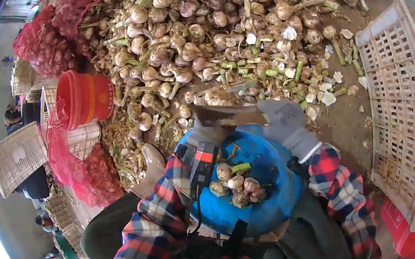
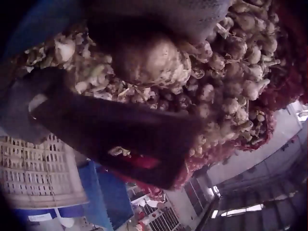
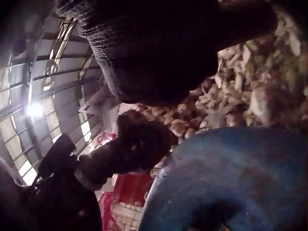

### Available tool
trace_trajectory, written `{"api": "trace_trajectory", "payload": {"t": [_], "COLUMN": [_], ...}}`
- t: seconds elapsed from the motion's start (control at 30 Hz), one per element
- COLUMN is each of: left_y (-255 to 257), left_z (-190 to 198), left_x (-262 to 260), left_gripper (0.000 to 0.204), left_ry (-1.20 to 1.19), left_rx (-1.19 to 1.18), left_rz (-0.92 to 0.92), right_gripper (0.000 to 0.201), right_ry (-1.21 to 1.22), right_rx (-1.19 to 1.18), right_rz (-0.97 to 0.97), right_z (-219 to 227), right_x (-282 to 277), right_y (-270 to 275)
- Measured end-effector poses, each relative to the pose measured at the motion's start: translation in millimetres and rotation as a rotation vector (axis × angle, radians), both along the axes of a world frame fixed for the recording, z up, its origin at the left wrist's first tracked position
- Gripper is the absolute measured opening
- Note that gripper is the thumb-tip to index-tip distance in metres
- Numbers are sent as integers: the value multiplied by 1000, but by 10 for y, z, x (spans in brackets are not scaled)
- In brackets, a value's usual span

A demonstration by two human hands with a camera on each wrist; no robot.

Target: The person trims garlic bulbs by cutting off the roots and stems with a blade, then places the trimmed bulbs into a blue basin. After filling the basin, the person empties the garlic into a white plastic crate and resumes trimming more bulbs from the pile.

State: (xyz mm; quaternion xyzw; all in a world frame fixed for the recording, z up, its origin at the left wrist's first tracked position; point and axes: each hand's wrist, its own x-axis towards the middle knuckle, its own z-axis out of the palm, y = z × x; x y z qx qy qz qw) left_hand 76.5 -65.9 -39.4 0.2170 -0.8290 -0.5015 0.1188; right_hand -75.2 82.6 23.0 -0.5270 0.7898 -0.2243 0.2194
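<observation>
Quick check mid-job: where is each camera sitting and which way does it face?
Head: on the head, looking down at the garlic pile, blue basin, both gloved hands and plaid sleeves.
Left wrist: under the left hand, facing the garlic bulb it holds and the knife.
Right wrist: below the right hand, facing up past the basin rim.
All three share the basin.

The pale, papery, dirt-streaked garlic bulb (image 1: 220,97) sits just beyond the far rim of the round blue plastic basin (image 1: 264,217), pinched in gloved fingers. The broad, dark, flat metal knife blade (image 1: 229,115) lies roughly level directly beneath the bulb, at the basin's far rim, edge toward the bulb. In the left wrist view the bulb (image 2: 153,60) touches the blade (image 2: 115,130) at its base.
</observation>
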Motion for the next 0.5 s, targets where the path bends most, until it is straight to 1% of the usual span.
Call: {"api": "trace_trajectory", "payload": {"t": [0.07,0.13,0.17,0.23,0.3,0.37,0.4,0.43,0.47,0.5], "left_y": [102,163,192,271,345,390,408,438,459,472], "left_z": [130,123,115,112,133,165,279,458,553,540], "left_x": [-15,-8,-10,-10,10,8,-58,-148,-197,-201], "left_gripper": [24,23,22,21,20,19,19,17,16,16], "left_ry": [-55,-70,-74,-82,-71,-36,-35,3,43,47], "left_rx": [-6,-37,-70,-155,-270,-392,-393,-257,-124,-124], "left_rz": [85,124,138,159,178,184,183,150,124,128], "right_gripper": [28,32,33,33,34,34,33,33,34,36], "right_ry": [21,52,75,98,-17,-2,18,15,-12,-37], "right_rx": [-81,-81,-40,3,3,42,78,82,12,-60], "right_rz": [62,29,57,89,57,59,60,54,10,-32], "right_z": [153,138,135,122,68,19,-5,-78,-164,-181], "right_x": [53,80,78,73,73,42,11,1,-9,-29], "right_y": [-65,-90,-97,-103,-97,-83,-73,-26,15,18]}}
